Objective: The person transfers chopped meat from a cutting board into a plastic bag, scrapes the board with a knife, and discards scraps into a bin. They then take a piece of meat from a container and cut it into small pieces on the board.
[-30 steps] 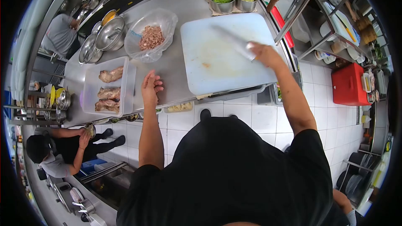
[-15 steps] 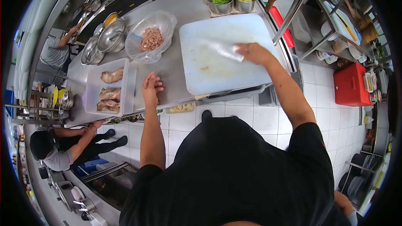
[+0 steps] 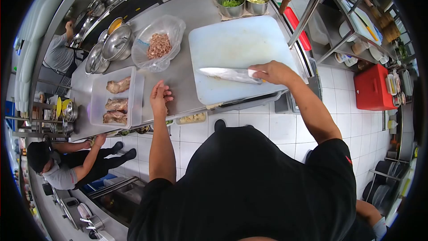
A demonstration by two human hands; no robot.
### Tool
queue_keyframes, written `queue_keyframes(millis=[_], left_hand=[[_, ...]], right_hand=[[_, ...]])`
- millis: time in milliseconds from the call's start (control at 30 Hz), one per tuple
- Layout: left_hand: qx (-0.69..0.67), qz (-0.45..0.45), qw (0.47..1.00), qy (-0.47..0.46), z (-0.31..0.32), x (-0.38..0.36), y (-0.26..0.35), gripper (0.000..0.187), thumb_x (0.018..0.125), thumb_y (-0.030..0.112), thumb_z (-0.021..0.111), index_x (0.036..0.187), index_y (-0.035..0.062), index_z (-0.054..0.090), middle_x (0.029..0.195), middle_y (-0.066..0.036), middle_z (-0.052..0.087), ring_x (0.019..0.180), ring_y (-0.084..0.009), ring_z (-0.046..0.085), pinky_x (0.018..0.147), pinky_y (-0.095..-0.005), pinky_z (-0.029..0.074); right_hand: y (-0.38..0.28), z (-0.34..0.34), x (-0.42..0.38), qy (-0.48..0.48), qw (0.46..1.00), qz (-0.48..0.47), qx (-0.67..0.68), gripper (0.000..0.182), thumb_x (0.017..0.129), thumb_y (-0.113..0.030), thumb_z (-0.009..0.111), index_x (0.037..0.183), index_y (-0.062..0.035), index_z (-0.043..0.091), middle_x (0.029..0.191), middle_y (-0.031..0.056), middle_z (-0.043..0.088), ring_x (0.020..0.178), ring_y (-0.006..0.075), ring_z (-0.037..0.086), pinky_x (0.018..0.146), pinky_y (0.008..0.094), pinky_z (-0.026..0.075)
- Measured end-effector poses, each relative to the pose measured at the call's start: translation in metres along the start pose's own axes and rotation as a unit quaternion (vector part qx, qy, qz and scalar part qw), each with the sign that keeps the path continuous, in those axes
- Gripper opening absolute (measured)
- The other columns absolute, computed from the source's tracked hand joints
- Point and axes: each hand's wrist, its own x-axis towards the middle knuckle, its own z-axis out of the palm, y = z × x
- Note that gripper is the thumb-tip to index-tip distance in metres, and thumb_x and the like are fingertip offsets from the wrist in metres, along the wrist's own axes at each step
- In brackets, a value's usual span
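Note:
My right hand is closed round the handle of a wide-bladed kitchen knife. The blade points left over the lower half of a pale cutting board, whose surface shows a few small stains. My left hand hovers at the steel table's front edge, left of the board, fingers loosely curled and apart with nothing in them. Beside it on the left, a clear plastic tub contains several pieces of raw meat. Behind it, chopped meat lies in a bowl lined with a clear bag.
Metal pots of chopped greens and other ingredients stand behind the board. Steel bowls sit at the table's far left. A metal post rises at the right. One person stands at lower left; others are nearby.
The knife has come down the board towards me, its blade now nearly level across it. My left hand has barely moved. The person at lower left has shifted their arms.

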Motion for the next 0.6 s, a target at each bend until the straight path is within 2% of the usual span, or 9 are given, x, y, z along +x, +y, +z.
queue_keyframes(millis=[67, 133, 200, 267, 367, 467, 500, 567, 600], left_hand=[[-0.002, 0.003, 1.000, -0.003, -0.002, -0.001, -0.004, 0.032, 0.100, 0.022, 0.064, 0.127, 0.0051, 0.064, 0.095, -0.006, 0.068, 0.072, -0.0104, 0.063, 0.053, -0.0242, 0.056], [0.005, 0.013, 1.000, -0.007, -0.004, 0.000, -0.005, 0.031, 0.100, 0.022, 0.064, 0.127, 0.0054, 0.064, 0.095, -0.005, 0.069, 0.072, -0.0101, 0.063, 0.053, -0.0241, 0.056], [0.000, 0.012, 1.000, -0.011, -0.004, 0.002, -0.006, 0.032, 0.100, 0.023, 0.064, 0.127, 0.0057, 0.064, 0.095, -0.005, 0.069, 0.071, -0.0099, 0.063, 0.053, -0.0239, 0.056], [0.002, 0.012, 1.000, -0.012, -0.005, 0.002, -0.007, 0.032, 0.100, 0.024, 0.064, 0.127, 0.0059, 0.064, 0.095, -0.005, 0.069, 0.071, -0.0097, 0.063, 0.053, -0.0238, 0.056], [0.012, 0.014, 1.000, -0.011, -0.005, 0.003, -0.007, 0.033, 0.100, 0.026, 0.065, 0.127, 0.0061, 0.063, 0.094, -0.005, 0.069, 0.071, -0.0095, 0.063, 0.053, -0.0236, 0.056], [0.013, 0.014, 1.000, -0.010, -0.004, 0.003, -0.008, 0.033, 0.100, 0.027, 0.065, 0.126, 0.0060, 0.064, 0.094, -0.005, 0.069, 0.071, -0.0095, 0.062, 0.053, -0.0236, 0.055], [0.013, 0.016, 1.000, -0.008, -0.005, 0.004, -0.008, 0.033, 0.100, 0.027, 0.066, 0.126, 0.0059, 0.064, 0.094, -0.005, 0.069, 0.070, -0.0095, 0.062, 0.053, -0.0236, 0.055], [0.013, 0.012, 1.000, 0.001, -0.003, 0.002, -0.006, 0.034, 0.100, 0.028, 0.066, 0.125, 0.0058, 0.064, 0.093, -0.004, 0.069, 0.070, -0.0095, 0.062, 0.053, -0.0235, 0.055], [0.010, 0.008, 1.000, 0.007, -0.001, 0.002, -0.004, 0.034, 0.100, 0.028, 0.066, 0.125, 0.0056, 0.064, 0.093, -0.004, 0.069, 0.070, -0.0095, 0.062, 0.053, -0.0235, 0.055]], right_hand=[[0.043, -0.004, -0.003, 0.008, 0.996, 0.031, 0.088, 0.041, 0.099, -0.041, 0.056, 0.137, -0.0267, 0.064, 0.113, 0.0120, 0.074, 0.083, 0.0346, 0.071, 0.074, 0.0397, 0.057], [0.032, -0.038, -0.012, 0.041, 0.952, 0.275, 0.126, 0.039, 0.099, -0.034, 0.053, 0.134, -0.0207, 0.066, 0.118, 0.0075, 0.074, 0.066, 0.0285, 0.071, 0.054, 0.0352, 0.055], [0.040, -0.026, -0.014, 0.138, 0.962, 0.227, 0.067, 0.040, 0.100, -0.034, 0.052, 0.134, -0.0192, 0.065, 0.111, 0.0109, 0.075, 0.064, 0.0288, 0.071, 0.056, 0.0359, 0.056], [0.037, -0.015, -0.011, 0.108, 0.967, 0.226, 0.037, 0.039, 0.101, -0.034, 0.050, 0.134, -0.0189, 0.064, 0.108, 0.0154, 0.074, 0.071, 0.0323, 0.072, 0.067, 0.0421, 0.058], [-0.006, 0.012, -0.042, 0.063, 0.995, 0.073, -0.040, 0.043, 0.100, -0.039, 0.054, 0.137, -0.0187, 0.062, 0.115, 0.0195, 0.070, 0.091, 0.0402, 0.069, 0.087, 0.0517, 0.054], [0.077, 0.036, -0.026, 0.188, 0.976, -0.104, 0.022, 0.046, 0.100, -0.042, 0.054, 0.141, -0.0207, 0.059, 0.099, 0.0215, 0.073, 0.077, 0.0363, 0.071, 0.074, 0.0470, 0.057], [0.023, -0.024, -0.047, 0.065, 0.969, 0.190, 0.146, 0.047, 0.100, -0.040, 0.054, 0.142, -0.0197, 0.059, 0.091, 0.0177, 0.073, 0.063, 0.0278, 0.068, 0.060, 0.0400, 0.057], [0.055, -0.024, -0.039, 0.198, 0.907, 0.300, 0.217, 0.047, 0.101, -0.038, 0.052, 0.143, -0.0180, 0.059, 0.081, 0.0147, 0.071, 0.054, 0.0191, 0.061, 0.050, 0.0337, 0.053], [0.054, -0.028, -0.038, 0.201, 0.909, 0.315, 0.186, 0.047, 0.101, -0.039, 0.053, 0.141, -0.0155, 0.060, 0.089, 0.0184, 0.073, 0.064, 0.0282, 0.068, 0.061, 0.0398, 0.057]])
